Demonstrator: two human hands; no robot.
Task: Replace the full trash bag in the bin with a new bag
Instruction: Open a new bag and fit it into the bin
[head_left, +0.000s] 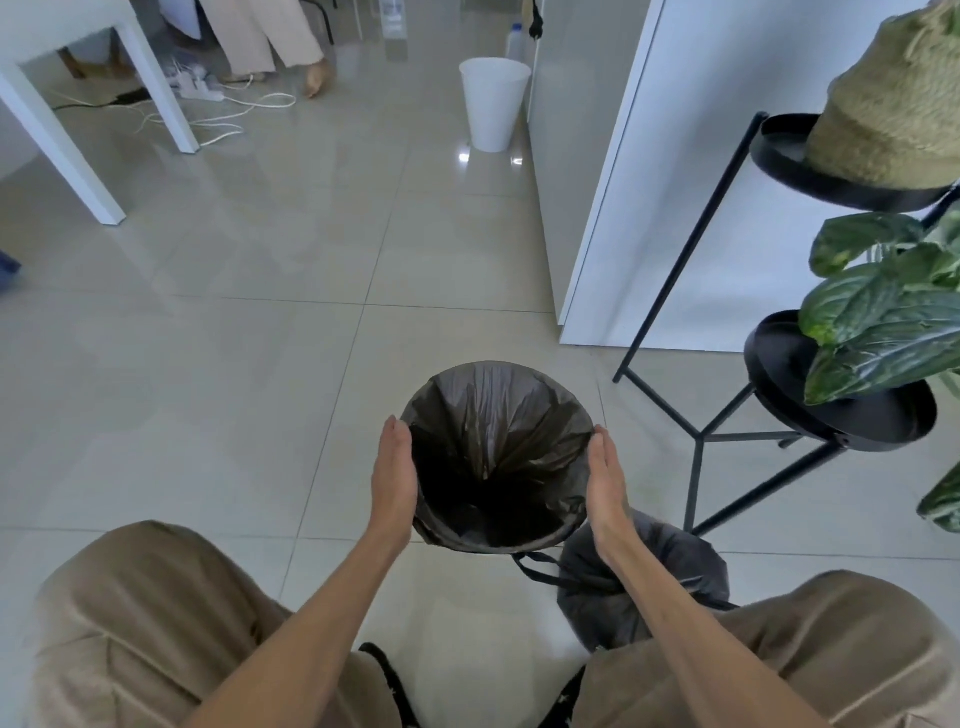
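Hidden around the bin

The new bag (496, 447) covers the bin completely; behind it, the full bag (670, 566) is half-hidden by the right forearm.

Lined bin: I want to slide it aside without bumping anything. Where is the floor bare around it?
Bare tiles lie left of the bin and ahead, toward the white wastebasket. Right is crowded: the tied full bag near the knee and the black plant stand.

Glossy beige floor tiles (249, 322) reflect light under a white table (78, 150) with white cables (228, 117) at far left, a white waste bin (493, 104) beside a white wall panel (670, 171), and a black metal plant stand (737, 395) holding a leafy plant (883, 322) and a woven basket (898, 109) at right.
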